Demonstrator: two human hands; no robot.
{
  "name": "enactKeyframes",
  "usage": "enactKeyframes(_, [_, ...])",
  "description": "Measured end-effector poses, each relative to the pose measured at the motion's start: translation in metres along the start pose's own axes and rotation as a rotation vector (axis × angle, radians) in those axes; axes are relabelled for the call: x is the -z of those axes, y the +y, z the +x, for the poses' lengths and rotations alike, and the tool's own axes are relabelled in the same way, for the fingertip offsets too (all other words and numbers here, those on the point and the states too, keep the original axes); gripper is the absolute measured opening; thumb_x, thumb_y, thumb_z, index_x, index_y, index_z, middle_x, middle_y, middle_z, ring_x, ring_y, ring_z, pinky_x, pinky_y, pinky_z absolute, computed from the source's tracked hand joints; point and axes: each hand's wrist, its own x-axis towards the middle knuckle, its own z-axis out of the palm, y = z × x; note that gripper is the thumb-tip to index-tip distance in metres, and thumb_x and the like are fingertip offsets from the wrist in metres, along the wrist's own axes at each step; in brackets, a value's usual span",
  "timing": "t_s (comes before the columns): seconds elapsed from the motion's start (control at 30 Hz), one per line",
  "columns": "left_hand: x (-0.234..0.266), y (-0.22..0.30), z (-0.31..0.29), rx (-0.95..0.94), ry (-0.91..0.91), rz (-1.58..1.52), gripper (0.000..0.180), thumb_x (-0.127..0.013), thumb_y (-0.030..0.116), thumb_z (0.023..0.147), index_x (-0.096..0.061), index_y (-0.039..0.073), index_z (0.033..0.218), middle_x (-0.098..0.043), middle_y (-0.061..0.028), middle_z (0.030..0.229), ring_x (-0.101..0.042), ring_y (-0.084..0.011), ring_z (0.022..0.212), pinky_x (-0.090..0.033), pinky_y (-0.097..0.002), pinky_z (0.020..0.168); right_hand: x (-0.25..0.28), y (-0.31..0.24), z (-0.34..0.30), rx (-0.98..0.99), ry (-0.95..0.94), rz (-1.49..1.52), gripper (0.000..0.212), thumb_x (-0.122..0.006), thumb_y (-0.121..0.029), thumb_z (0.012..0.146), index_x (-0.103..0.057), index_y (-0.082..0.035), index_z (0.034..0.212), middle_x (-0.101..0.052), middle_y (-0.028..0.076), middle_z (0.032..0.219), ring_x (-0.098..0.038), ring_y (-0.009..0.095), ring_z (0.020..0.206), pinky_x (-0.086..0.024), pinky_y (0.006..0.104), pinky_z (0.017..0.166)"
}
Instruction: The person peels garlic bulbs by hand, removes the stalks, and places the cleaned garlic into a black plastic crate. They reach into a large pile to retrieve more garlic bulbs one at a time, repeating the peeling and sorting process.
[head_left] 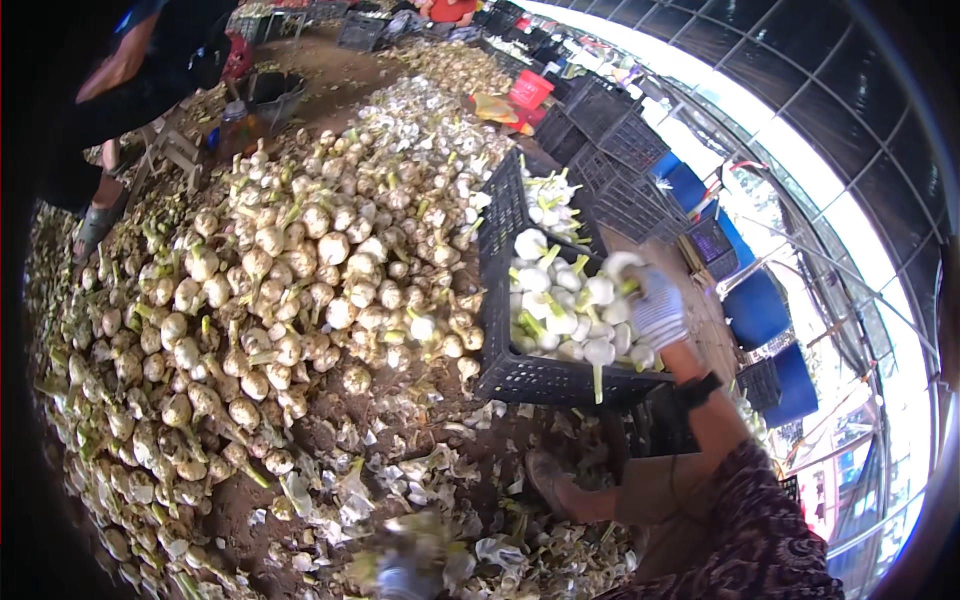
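Observation:
My right hand (657,308), in a white and blue striped glove, is over the right side of a black plastic crate (560,378). At its fingertips is a white garlic bulb (622,264), slightly blurred, and the fingers look closed around it. Peeled garlic bulbs (560,300) with short green stems fill the crate. Low in the view, my left hand (403,578) is gloved and smeared by motion. A blurred yellow-green shape (420,537) lies just beyond it; whether the fingers hold it I cannot tell.
A big heap of unpeeled garlic (290,270) spreads across the left and middle. Papery skins (350,490) litter the soil. Black crates (610,130) are stacked at the far right, near blue containers (757,308). A person (140,90) is at the far left, beside a small stool (172,148).

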Motion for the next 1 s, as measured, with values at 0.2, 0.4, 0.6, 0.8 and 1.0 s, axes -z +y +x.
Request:
enactKeyframes(0.2, [0.011,0.023,-0.009,-0.59,-0.767,-1.227,0.043,-0.055,0.039,0.085,-0.059,0.008,0.114,-0.058,-0.0163,0.114,-0.055,-0.0349,0.103,-0.044,-0.0399,0.087,0.024,0.004,0.007,-0.156,-0.285,-0.286,0.033,-0.056,-0.009,0.073,-0.058,-0.005,0.106,-0.059,0.021,0.104,-0.055,0.036,0.099,-0.044,0.0388,0.086])
enactKeyframes(0.4, [0.059,-0.02,-0.012,-0.22,0.113,-0.789,0.027,-0.066,0.027,0.072,-0.066,0.019,0.097,-0.063,-0.0035,0.103,-0.056,-0.0287,0.096,-0.04,-0.0396,0.086,-0.078,-0.22,-0.035,0.216,-0.647,0.64,0.017,-0.057,-0.013,0.076,-0.064,-0.006,0.091,-0.064,0.014,0.085,-0.062,0.025,0.077,-0.049,0.0335,0.07])
enactKeyframes(0.6, [0.079,-0.056,-0.006,0.039,0.411,-1.137,0.017,-0.063,0.002,0.072,-0.064,0.002,0.089,-0.064,-0.0128,0.087,-0.062,-0.0264,0.079,-0.049,-0.0337,0.071,-0.156,-0.393,-0.085,0.508,-0.75,0.774,0.036,-0.05,-0.005,0.08,-0.054,-0.017,0.114,-0.059,0.014,0.094,-0.06,0.027,0.072,-0.052,0.0369,0.068])
enactKeyframes(0.8, [0.082,-0.087,-0.026,0.471,0.462,-1.386,0.016,-0.055,-0.001,0.08,-0.065,0.0,0.093,-0.065,-0.0073,0.084,-0.059,-0.0116,0.077,-0.048,-0.0252,0.071,-0.17,-0.457,-0.092,0.316,-0.954,0.654,0.034,-0.054,-0.013,0.081,-0.052,-0.016,0.114,-0.062,0.016,0.098,-0.063,0.029,0.078,-0.052,0.0394,0.07])
enactKeyframes(1.0, [0.076,-0.093,-0.014,0.51,0.599,-1.845,0.057,-0.063,0.007,0.081,-0.038,0.002,0.132,-0.05,-0.0054,0.109,-0.051,-0.0086,0.084,-0.046,-0.022,0.071,-0.115,-0.416,-0.138,0.392,-0.607,1.057,0.031,-0.062,-0.005,0.073,-0.056,-0.015,0.101,-0.063,0.009,0.087,-0.062,0.024,0.069,-0.052,0.0336,0.06])
